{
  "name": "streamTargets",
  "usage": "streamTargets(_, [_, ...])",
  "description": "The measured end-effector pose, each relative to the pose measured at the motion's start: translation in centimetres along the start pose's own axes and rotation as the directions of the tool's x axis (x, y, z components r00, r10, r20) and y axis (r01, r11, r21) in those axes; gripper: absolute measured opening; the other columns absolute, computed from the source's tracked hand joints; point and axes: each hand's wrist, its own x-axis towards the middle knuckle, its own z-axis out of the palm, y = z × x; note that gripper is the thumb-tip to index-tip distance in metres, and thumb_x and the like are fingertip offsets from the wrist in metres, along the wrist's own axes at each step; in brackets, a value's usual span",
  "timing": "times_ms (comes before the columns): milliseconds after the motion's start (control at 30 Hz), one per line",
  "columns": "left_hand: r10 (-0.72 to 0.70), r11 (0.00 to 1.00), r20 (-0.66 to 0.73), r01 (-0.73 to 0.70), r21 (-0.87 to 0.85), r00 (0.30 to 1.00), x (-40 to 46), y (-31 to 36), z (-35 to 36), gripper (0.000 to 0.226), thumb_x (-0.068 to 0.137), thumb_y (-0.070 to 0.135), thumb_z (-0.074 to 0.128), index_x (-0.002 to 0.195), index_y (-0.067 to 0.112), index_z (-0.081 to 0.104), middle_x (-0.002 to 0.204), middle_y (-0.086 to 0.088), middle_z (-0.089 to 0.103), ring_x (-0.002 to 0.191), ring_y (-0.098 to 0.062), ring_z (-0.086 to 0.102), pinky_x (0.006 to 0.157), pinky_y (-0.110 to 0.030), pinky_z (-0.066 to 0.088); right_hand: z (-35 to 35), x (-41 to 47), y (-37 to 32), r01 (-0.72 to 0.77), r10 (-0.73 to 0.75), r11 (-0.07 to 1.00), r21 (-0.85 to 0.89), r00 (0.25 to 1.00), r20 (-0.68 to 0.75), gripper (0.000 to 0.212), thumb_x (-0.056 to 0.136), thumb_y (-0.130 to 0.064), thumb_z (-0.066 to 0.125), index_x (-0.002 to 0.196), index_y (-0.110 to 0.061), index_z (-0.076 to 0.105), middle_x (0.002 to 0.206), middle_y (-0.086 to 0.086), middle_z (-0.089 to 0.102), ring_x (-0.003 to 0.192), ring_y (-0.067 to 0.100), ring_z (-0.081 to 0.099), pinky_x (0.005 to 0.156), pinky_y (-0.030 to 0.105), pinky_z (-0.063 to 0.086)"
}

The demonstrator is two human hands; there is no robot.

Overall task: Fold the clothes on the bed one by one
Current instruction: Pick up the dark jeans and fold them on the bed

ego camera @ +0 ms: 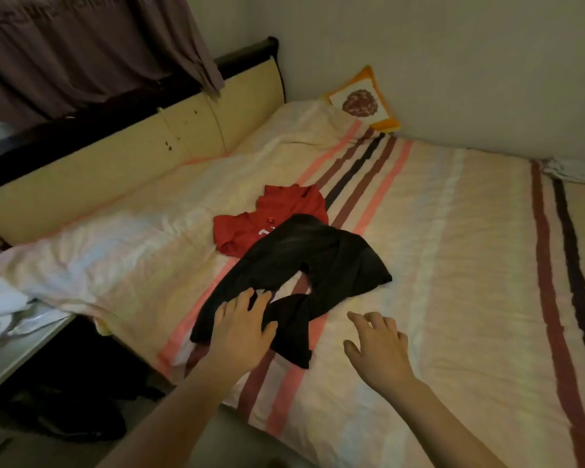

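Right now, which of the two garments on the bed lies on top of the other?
The black trousers: their waist end overlaps the lower part of the red shirt, which lies farther away, and the left hand rests on one leg.

A pair of black trousers (298, 275) lies spread on the striped sheet of the bed (470, 265), its legs pointing toward the near edge and its waist overlapping a red shirt (260, 217) that lies toward the headboard (115, 163). The left hand (242, 329) rests on the trouser legs, fingers straight and spread. The right hand (379, 349) is just beside the trousers over bare sheet, fingers loosely bent, holding nothing. An orange-bordered cushion (362, 99) sits at the far corner against the wall.
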Motion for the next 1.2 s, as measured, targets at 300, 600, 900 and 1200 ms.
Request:
streamTargets(300, [0.095, 0.989, 0.182, -0.113, 0.091, 0.979, 13.1, -5.8, 4.2, 0.058, 0.098, 0.046, 0.035, 0.15, 0.029, 0.013, 0.157, -0.001, 0.014, 0.141, -0.022, 0.022, 0.117, -0.036, 0.015, 4.7, 12.3, -5.5, -0.143, 0.141, 0.989, 0.03, 0.988, 0.066, 0.052, 0.097, -0.038, 0.041, 0.145, -0.03, 0.023, 0.144, 0.0, 0.034, 0.132, 0.022, 0.03, 0.106, 0.035, 0.027])
streamTargets(600, [0.26, 0.955, 0.3, -0.29, 0.06, 0.918, 25.6, -9.2, 8.2, 0.057, 0.099, 0.044, 0.035, 0.15, 0.029, 0.014, 0.157, -0.004, 0.014, 0.142, -0.021, 0.02, 0.116, -0.035, 0.011, 8.7, 20.6, -7.4, -0.338, 0.334, 0.941, 0.018, 0.936, 0.115, 0.054, 0.098, -0.038, 0.04, 0.147, -0.029, 0.02, 0.146, -0.001, 0.032, 0.135, 0.022, 0.026, 0.109, 0.035, 0.025])
streamTargets(900, [0.423, 0.882, 0.388, -0.471, 0.032, 0.819, 37.2, -10.1, 13.6, 0.061, 0.097, 0.046, 0.038, 0.15, 0.026, 0.016, 0.154, -0.006, 0.022, 0.136, -0.022, 0.031, 0.113, -0.033, 0.018, 14.5, 27.6, -7.0, -0.51, 0.5, 0.858, 0.061, 0.857, 0.127, 0.056, 0.098, -0.039, 0.038, 0.149, -0.026, 0.019, 0.146, 0.001, 0.031, 0.136, 0.026, 0.023, 0.108, 0.036, 0.026])
streamTargets(1200, [0.372, 0.927, 0.426, -0.306, -0.217, 0.825, 44.4, -6.7, 21.0, 0.066, 0.093, 0.049, 0.047, 0.148, 0.023, 0.022, 0.149, -0.004, 0.034, 0.132, -0.018, 0.039, 0.109, -0.032, 0.028, 18.7, 35.2, -3.0, -0.518, 0.506, 0.848, 0.111, 0.854, 0.119, 0.06, 0.097, -0.041, 0.039, 0.149, -0.025, 0.015, 0.15, 0.001, 0.026, 0.137, 0.025, 0.022, 0.109, 0.034, 0.025])
